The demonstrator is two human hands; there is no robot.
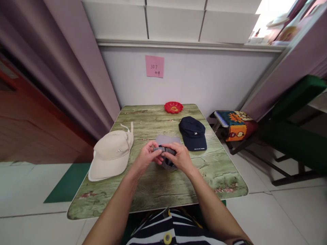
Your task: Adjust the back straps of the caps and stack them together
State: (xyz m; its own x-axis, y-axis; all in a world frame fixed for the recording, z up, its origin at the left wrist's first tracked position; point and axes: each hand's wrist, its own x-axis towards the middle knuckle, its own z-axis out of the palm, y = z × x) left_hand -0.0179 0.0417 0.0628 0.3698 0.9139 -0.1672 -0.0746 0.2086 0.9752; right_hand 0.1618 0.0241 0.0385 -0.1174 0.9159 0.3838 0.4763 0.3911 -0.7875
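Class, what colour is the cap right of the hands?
The cap is dark navy blue, shown in the head view.

A rectangular table (pixel 217 170) with a green wood-grain top stands against a pale wall (pixel 204 71). A pink paper note (pixel 154 66) is fixed to the wall. Above it, a ledge (pixel 178 44) runs below white panels (pixel 176 23). Bright light enters through the window (pixel 263 20), upper right. A mauve curtain (pixel 66 61) hangs at left, beside a red-brown wooden surface (pixel 38 126). A green chair (pixel 293 143) stands at right on the light tiled floor (pixel 293 217).
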